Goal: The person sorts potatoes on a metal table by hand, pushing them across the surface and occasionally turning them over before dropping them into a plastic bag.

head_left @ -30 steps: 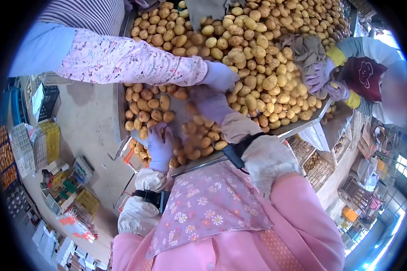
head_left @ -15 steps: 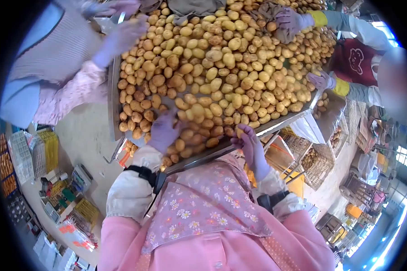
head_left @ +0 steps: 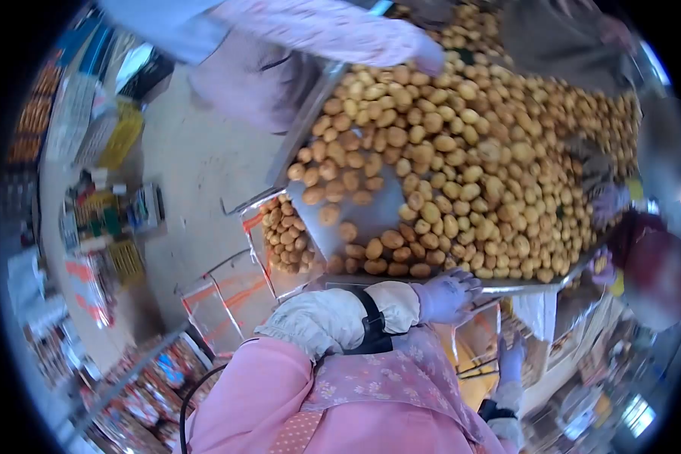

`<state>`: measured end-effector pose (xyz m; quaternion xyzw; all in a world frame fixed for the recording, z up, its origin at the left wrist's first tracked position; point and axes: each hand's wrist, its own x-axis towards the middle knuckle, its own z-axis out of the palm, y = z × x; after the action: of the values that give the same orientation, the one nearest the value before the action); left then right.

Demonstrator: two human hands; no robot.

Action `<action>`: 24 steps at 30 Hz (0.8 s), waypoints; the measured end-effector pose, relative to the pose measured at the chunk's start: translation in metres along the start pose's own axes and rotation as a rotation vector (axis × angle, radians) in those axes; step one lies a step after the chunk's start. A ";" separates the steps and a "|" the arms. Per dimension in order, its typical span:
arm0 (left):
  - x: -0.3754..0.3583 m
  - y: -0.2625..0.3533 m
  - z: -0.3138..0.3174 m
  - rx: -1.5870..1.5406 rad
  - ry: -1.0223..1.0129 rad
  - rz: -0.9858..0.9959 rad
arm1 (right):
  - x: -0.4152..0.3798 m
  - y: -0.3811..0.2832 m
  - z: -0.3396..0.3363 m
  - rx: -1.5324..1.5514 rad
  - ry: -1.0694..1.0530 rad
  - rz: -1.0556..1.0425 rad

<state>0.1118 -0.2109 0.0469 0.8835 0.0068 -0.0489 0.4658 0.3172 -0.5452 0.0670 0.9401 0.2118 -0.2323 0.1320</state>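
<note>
My left hand (head_left: 448, 296), in a lavender glove, lies at the near rim of the metal table (head_left: 518, 288), fingers spread beside the closest potatoes (head_left: 421, 270). Nothing shows in its grasp. Lower and to the right, my right hand (head_left: 511, 359) hangs below the rim, by the crates and a yellow container (head_left: 473, 363). Its fingers point upward with a gap between them, and no object is visible in them. Round yellow-brown potatoes cover much of the table, with bare metal showing toward its left corner.
A co-worker's sleeved arm (head_left: 318, 32) reaches over the table from the top left. Another person's gloved hands are at the right edge. Potatoes fill a wire-framed container (head_left: 286, 238) below the left corner. Crates (head_left: 121, 136) and boxes stand on the left floor.
The view has swung, so the table appears farther right. My left hand has left the potatoes for the rim. My right hand has dropped below it, without the potato at its fingers.
</note>
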 end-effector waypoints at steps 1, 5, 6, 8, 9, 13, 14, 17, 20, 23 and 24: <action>-0.004 -0.013 0.007 0.092 0.035 -0.088 | 0.013 -0.013 -0.010 -0.028 0.008 -0.040; -0.033 -0.048 0.008 0.336 0.029 -0.101 | 0.048 -0.148 -0.055 0.631 0.371 -0.421; -0.036 -0.051 0.019 0.332 0.215 -0.121 | 0.070 -0.183 -0.047 0.555 0.285 -0.553; -0.054 -0.049 0.003 0.298 0.240 -0.148 | 0.098 -0.272 0.008 0.120 0.517 -0.578; -0.065 -0.048 -0.002 0.269 0.243 -0.154 | 0.044 -0.351 -0.031 -0.236 0.257 -0.303; -0.122 -0.071 0.005 0.153 0.663 -0.084 | 0.046 -0.396 0.023 0.234 0.352 -0.851; -0.134 -0.074 0.006 0.152 0.677 -0.094 | 0.044 -0.408 0.030 0.238 0.274 -0.940; -0.167 -0.083 0.003 0.164 0.570 -0.169 | 0.008 -0.466 0.024 0.088 0.133 -1.094; -0.211 -0.064 -0.021 0.132 0.540 -0.349 | -0.018 -0.493 0.031 0.092 0.097 -1.150; -0.246 -0.057 -0.032 0.159 0.545 -0.558 | -0.017 -0.499 0.034 0.144 0.118 -1.693; -0.255 -0.057 -0.033 0.224 0.559 -0.640 | -0.022 -0.504 0.019 0.426 -0.246 -1.447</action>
<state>-0.1425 -0.1428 0.0424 0.8613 0.4003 0.0497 0.3089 0.0606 -0.1184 -0.0138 0.5397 0.7093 -0.3997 -0.2144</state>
